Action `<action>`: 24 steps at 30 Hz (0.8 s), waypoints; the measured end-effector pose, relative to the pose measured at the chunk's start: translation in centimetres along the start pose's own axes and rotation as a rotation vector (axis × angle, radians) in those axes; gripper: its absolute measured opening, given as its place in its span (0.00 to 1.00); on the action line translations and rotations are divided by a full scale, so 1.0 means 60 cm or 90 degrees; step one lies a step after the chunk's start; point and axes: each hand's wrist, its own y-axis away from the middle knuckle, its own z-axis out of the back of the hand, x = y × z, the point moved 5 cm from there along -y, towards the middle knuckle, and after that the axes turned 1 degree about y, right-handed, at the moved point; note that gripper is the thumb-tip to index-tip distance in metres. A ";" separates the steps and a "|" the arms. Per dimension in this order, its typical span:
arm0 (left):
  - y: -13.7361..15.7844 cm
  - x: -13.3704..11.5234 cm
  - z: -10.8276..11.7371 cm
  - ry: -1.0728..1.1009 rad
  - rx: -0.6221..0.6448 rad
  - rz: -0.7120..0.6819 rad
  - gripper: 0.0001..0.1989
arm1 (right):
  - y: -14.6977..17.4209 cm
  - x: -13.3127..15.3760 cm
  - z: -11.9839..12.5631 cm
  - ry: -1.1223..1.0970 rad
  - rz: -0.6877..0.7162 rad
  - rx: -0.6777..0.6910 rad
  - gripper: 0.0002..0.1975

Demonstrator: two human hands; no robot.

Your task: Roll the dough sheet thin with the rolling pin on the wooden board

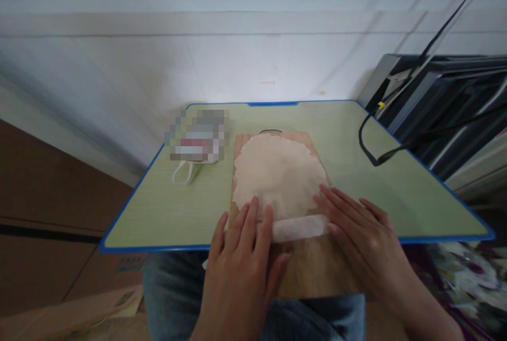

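Note:
A thin, wide sheet of pale dough (279, 169) with a ragged edge covers most of a wooden board (312, 270). Along its near edge lies a whitish roll (300, 228); I cannot tell whether it is a rolling pin or rolled-up dough. My left hand (241, 256) rests over the roll's left end with fingers spread and stretched out. Over its right end lies my right hand (362, 230), fingers extended and fingertips by the dough's right edge. Neither hand is wrapped around anything. Both ends of the roll are hidden under the hands.
The board sits on a pale green table (368, 193) with a blue rim, overhanging its front edge. A blurred-out item (198, 138) with a white loop stands at the left. A black cable (376, 159) hangs over the right edge, beside stacked dark panels (455, 98).

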 end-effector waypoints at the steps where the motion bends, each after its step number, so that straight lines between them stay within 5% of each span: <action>1: 0.001 0.000 0.000 0.001 -0.003 -0.007 0.23 | 0.001 -0.001 0.000 -0.002 0.001 -0.004 0.19; 9: -0.087 0.046 -0.026 0.015 0.141 0.006 0.25 | -0.096 -0.036 -0.027 -0.010 -0.013 0.053 0.22; 14: -0.118 0.067 -0.031 0.053 0.147 -0.007 0.24 | -0.136 -0.049 -0.051 0.006 -0.024 0.092 0.23; 24: -0.010 0.004 -0.003 -0.018 0.039 -0.028 0.26 | -0.006 -0.003 -0.001 0.002 -0.016 -0.010 0.20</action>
